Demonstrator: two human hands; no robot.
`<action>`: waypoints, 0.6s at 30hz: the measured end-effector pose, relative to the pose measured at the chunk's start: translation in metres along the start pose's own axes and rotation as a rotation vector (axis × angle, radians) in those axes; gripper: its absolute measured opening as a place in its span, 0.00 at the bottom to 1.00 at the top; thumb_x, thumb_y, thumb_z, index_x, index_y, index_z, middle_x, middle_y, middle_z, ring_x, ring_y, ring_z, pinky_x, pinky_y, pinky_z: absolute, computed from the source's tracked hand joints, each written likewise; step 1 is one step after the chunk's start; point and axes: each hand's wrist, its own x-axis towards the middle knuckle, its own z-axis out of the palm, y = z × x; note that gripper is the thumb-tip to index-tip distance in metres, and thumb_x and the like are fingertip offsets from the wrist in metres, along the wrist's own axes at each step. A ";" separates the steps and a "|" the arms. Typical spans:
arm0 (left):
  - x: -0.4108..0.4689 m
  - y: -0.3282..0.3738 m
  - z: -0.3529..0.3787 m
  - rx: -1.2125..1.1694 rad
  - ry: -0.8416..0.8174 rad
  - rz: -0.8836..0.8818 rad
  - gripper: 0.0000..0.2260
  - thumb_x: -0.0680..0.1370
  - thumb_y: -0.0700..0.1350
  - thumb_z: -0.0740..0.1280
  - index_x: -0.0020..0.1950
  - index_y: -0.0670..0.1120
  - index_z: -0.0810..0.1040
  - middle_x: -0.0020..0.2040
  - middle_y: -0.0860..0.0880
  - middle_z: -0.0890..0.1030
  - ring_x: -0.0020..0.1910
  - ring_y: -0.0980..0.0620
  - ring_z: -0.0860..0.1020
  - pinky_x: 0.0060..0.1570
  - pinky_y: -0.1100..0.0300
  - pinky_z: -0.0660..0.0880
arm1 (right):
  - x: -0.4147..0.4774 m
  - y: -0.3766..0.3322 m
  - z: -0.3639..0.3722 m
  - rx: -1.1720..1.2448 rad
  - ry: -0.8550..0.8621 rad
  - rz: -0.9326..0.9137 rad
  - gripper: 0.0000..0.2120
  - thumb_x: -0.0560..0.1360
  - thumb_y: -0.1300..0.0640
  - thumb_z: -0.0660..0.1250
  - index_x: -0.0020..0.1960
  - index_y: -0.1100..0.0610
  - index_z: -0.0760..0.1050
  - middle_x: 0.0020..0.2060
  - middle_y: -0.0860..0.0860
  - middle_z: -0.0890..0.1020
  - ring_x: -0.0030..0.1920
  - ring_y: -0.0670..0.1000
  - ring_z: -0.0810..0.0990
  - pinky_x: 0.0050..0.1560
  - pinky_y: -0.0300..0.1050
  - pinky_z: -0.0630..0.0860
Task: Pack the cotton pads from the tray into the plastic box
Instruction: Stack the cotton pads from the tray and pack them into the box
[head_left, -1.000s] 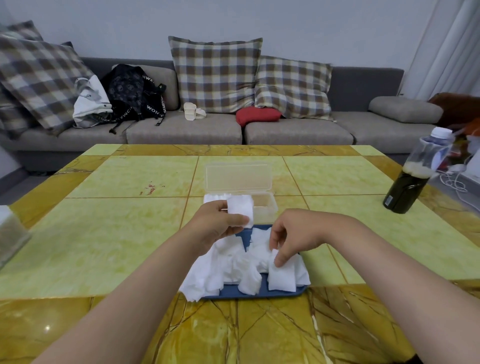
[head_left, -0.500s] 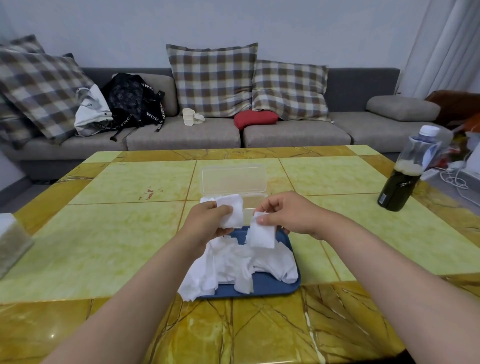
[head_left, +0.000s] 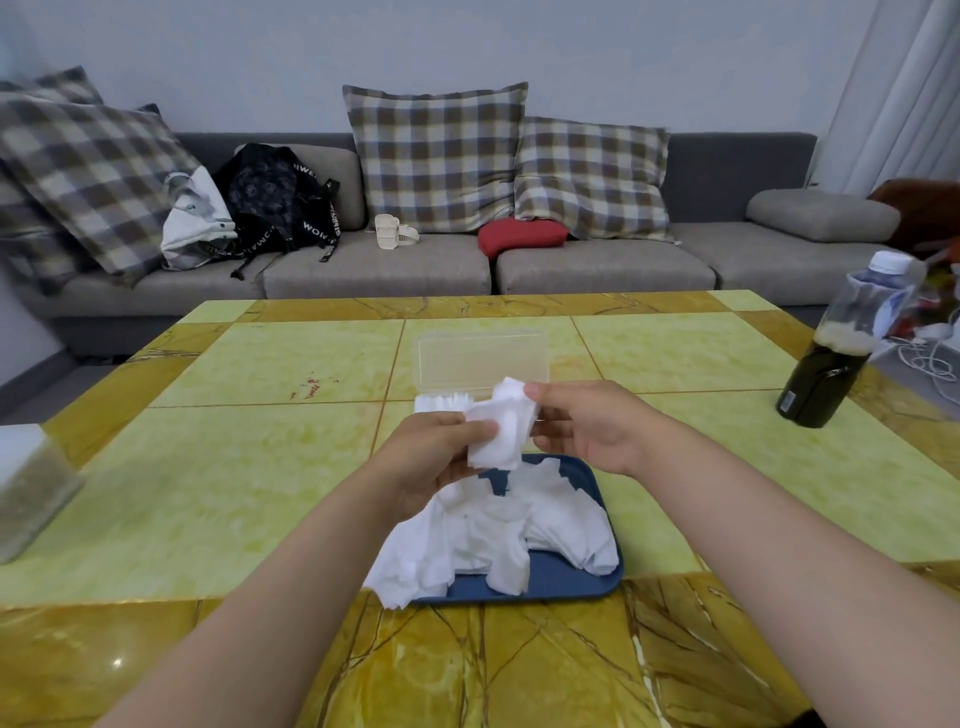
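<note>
View: head camera, angled forward and down.
Left hand (head_left: 434, 454): thumb on top and fingers beneath, clamped on the lower left edge of the held pads (head_left: 503, 428).
Right hand (head_left: 589, 426): thumb and forefinger pinch the upper right corner of the held pads. The remaining fingers curl loosely underneath.
Held pads: white, soft and fibrous, crumpled into an irregular wad between the two sets of fingertips. The wad is raised above the far end of the tray (head_left: 569, 587) and does not touch it. It is blurred, so the sheet count cannot be told.
Pad pile (head_left: 493, 535): loose white sheets, roughly square and overlapping, lying below the fingers and toward the person. One corner overhangs the tray's near left rim.
Tray: dark blue smooth plastic, a rounded rectangle with a low rim, lying beneath both wrists.
Plastic box (head_left: 483, 358): translucent and rectangular, just beyond the fingertips. Its flat lid stands open at the back. White pad edges show in its left end, and the right end is hidden behind the right hand.
Table (head_left: 218, 467): glossy stone-look top, with yellow-green panels and an amber veined border.
Bottle (head_left: 831, 364): clear plastic with a white cap and dark liquid, well to the right of the right fingers.
Container (head_left: 26, 488): boxy with a pale top, far to the left of the left fingers.
Sofa (head_left: 374, 267): grey fabric, beyond the table. It carries plaid cushions (head_left: 436, 156).
</note>
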 end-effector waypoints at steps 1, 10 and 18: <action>0.001 0.000 -0.001 -0.009 0.017 0.003 0.11 0.77 0.39 0.71 0.57 0.35 0.81 0.53 0.40 0.86 0.50 0.46 0.85 0.47 0.58 0.82 | 0.001 0.000 0.000 0.023 -0.015 0.045 0.10 0.78 0.57 0.72 0.55 0.62 0.81 0.44 0.56 0.83 0.37 0.52 0.80 0.37 0.44 0.79; 0.003 0.001 -0.006 -0.057 0.179 -0.010 0.08 0.76 0.39 0.73 0.54 0.37 0.81 0.53 0.40 0.85 0.51 0.44 0.85 0.44 0.58 0.83 | 0.003 0.001 0.000 -0.096 0.086 0.074 0.09 0.79 0.57 0.68 0.56 0.61 0.79 0.43 0.55 0.83 0.41 0.55 0.84 0.36 0.47 0.78; 0.001 -0.001 -0.009 -0.005 0.263 0.029 0.06 0.78 0.40 0.72 0.52 0.38 0.81 0.53 0.40 0.84 0.50 0.44 0.85 0.44 0.57 0.84 | -0.004 0.002 0.005 -0.250 -0.031 -0.187 0.07 0.80 0.57 0.68 0.54 0.58 0.83 0.40 0.51 0.85 0.32 0.48 0.80 0.30 0.43 0.72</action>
